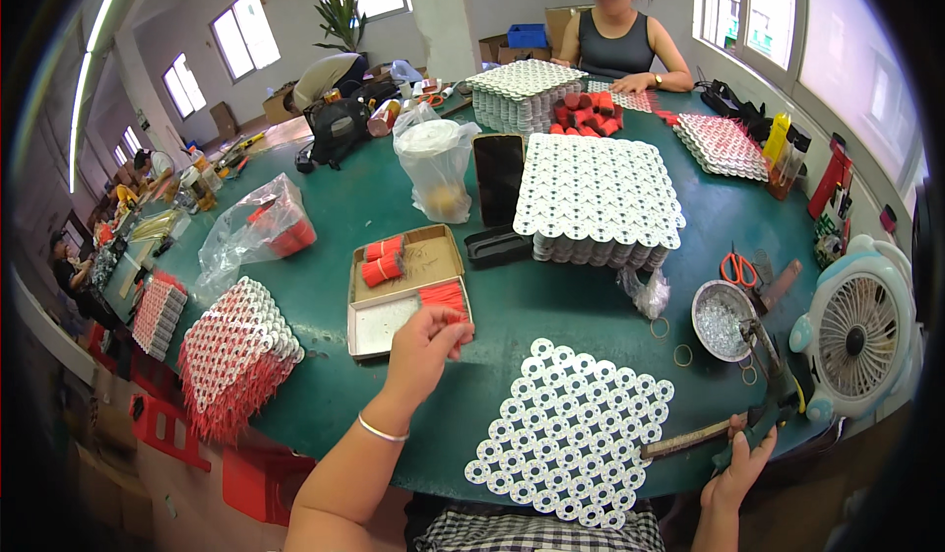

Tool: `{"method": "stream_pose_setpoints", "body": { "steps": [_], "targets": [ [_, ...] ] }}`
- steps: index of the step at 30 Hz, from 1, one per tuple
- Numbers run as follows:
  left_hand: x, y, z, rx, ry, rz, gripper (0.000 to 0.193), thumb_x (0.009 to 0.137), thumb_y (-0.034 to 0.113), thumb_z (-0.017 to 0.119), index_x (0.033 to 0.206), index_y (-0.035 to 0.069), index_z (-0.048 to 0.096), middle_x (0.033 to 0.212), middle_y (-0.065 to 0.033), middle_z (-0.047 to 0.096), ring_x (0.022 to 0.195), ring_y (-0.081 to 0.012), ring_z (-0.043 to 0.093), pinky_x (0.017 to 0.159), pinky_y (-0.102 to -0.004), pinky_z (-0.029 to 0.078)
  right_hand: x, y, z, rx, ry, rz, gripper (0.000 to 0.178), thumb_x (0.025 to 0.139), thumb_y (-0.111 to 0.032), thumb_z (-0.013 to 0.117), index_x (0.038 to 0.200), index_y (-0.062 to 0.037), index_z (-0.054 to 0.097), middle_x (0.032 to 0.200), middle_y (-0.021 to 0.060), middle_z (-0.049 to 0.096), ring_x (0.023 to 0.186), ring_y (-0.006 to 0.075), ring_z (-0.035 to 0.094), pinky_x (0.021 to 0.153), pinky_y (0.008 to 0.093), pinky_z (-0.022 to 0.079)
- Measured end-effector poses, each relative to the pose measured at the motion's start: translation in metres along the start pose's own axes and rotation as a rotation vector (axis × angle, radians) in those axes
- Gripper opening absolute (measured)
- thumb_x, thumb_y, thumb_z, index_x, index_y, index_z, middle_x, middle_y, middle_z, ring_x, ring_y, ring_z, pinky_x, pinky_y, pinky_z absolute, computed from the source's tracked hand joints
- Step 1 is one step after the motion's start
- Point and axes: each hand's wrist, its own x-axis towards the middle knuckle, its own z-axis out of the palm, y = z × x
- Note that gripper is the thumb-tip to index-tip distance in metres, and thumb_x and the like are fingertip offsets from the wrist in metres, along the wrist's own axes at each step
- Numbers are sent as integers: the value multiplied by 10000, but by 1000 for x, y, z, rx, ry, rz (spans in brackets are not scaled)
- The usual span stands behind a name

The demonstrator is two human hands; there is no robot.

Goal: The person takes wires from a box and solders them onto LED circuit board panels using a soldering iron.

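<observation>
Though boxed, strands (442,296) beside left hand (429,339)

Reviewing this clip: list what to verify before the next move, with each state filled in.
1. Right hand gripping the long tool: ok.
2. Tool's end clear of the white disc panel: cannot tell; it overlaps the panel's right edge in view.
3. Left hand near the loose red wires: ok.
4. Wire pinched in that hand: cannot tell.
5. Metal bowl stocked: ok, clear pieces inside.
</observation>
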Motion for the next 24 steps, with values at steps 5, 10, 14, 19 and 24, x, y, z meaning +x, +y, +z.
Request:
{"method": "stream_pose_setpoints", "body": {
  "steps": [5,10,14,19,24],
  "targets": [
    [-40,-29,-5,13,-114,-107,191,839,68,557,1003,-4,625,899,-65,645,788,-98,578,694,-208,459,2,-2,-6,-1,-22,29,536,772,15,495,1269,-12,297,1039,95,489,889,178,523,874,323,396],
    [-48,-10,-2,293,-234,-85,190,838,94,566,994,14,639,872,-49,663,750,-66,585,682,-199,460,-14,-27,-1,-128,176,-133,541,773,-12,523,1258,-12,284,1045,102,495,831,175,536,809,317,437],
    [-77,30,27,66,-482,-399,208,830,70,578,1016,-15,614,853,-70,668,709,-75,611,511,-171,437,-24,-59,12,265,-390,42,560,766,-226,656,1200,-41,354,956,148,524,641,211,605,571,321,512],
    [-87,35,64,-144,-802,-686,222,871,122,556,1059,16,609,829,-26,659,695,-15,579,495,-154,397,-9,-39,63,-261,-947,-100,363,742,-48,646,1083,-22,525,948,90,588,840,145,598,729,281,481],
    [-77,42,81,107,-1013,-518,209,867,178,566,1012,47,638,829,-22,666,667,-46,579,543,-185,431,-10,-42,132,-585,-1107,-332,675,601,-215,714,1207,-79,450,1040,136,571,915,303,581,767,343,477]
  ]
}}
